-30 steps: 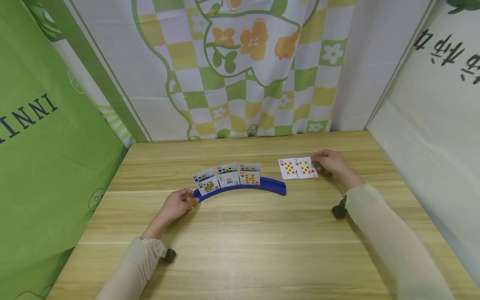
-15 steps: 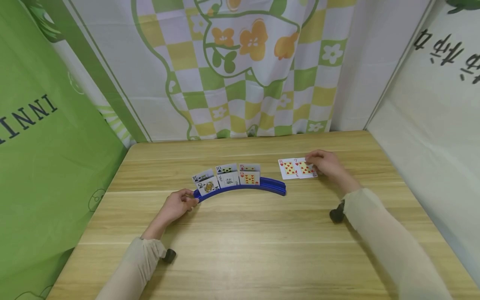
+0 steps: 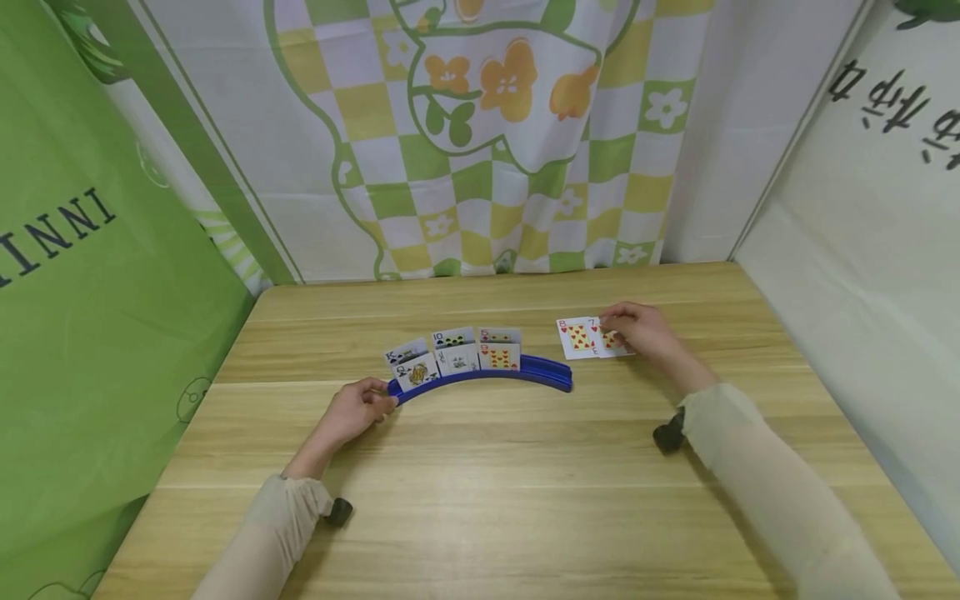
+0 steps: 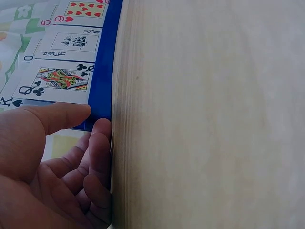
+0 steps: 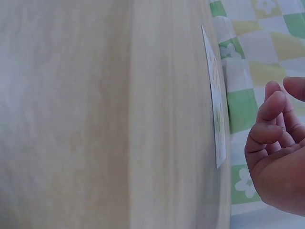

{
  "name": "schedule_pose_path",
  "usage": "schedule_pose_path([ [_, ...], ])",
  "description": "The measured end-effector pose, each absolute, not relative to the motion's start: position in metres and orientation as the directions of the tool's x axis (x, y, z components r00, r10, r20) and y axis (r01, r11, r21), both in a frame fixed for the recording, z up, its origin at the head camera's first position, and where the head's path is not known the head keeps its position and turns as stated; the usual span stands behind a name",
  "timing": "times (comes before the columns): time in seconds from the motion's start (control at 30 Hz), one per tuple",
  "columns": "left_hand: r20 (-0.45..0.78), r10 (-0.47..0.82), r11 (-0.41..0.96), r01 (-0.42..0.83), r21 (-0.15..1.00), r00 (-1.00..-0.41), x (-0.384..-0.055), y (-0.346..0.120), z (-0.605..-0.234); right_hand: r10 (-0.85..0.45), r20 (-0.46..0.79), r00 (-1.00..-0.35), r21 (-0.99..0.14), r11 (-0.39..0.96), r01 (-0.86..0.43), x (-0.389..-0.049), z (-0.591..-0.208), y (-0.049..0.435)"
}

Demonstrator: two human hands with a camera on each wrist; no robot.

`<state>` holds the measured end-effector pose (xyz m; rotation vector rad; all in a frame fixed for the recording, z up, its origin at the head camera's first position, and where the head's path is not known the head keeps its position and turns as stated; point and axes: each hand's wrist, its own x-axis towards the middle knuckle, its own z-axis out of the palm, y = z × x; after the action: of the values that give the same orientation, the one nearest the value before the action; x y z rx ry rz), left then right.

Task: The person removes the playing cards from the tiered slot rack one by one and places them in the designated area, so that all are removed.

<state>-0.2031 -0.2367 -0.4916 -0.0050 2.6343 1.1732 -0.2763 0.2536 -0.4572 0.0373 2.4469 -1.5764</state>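
Note:
At the left end of a curved blue card holder (image 3: 547, 372), my left hand (image 3: 356, 412) pinches the rim between thumb and fingers. In the holder stand two rows of playing cards: a queen of clubs (image 3: 417, 373), a joker (image 3: 457, 360) and a nine of hearts (image 3: 499, 357) in front, with a king, a ten and a five behind. To the right, an eight of hearts (image 3: 576, 337) and a seven of hearts (image 3: 596, 333) lie overlapping on the table. My right hand (image 3: 645, 333) hovers over the seven, covering much of it; in the right wrist view its bent fingers hold nothing.
The wooden table (image 3: 480, 500) ends at a checked curtain (image 3: 517, 217) behind the cards. A green cloth wall (image 3: 112, 333) stands on the left and a white one (image 3: 862, 250) on the right. A dark wrist device (image 3: 670, 431) sits under each sleeve.
My right hand has slid left from the seven's right edge to above the card, hiding more of it. The left hand, the holder and the cards stay as they were.

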Motion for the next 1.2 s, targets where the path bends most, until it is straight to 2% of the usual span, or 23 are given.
schedule_pose_path([
  [0.17, -0.229, 0.107, 0.679, -0.097, 0.728, -0.968, -0.203, -0.237, -0.491, -0.119, -0.202, -0.972, -0.906, 0.4, 0.139, -0.273, -0.453, 0.248],
  [0.4, -0.225, 0.104, 0.68, -0.095, 0.727, -0.969, -0.203, -0.237, -0.491, -0.158, -0.222, -0.962, -0.914, 0.377, 0.149, -0.256, -0.423, 0.234],
  [0.7, -0.22, 0.103, 0.679, -0.093, 0.729, -0.97, -0.203, -0.237, -0.492, -0.174, -0.167, -0.97, -0.923, 0.375, 0.092, -0.265, -0.449, 0.236],
  [1.2, -0.224, 0.101, 0.676, -0.098, 0.731, -0.969, -0.202, -0.237, -0.491, -0.184, -0.145, -0.972, -0.906, 0.419, 0.056, -0.253, -0.439, 0.223],
])
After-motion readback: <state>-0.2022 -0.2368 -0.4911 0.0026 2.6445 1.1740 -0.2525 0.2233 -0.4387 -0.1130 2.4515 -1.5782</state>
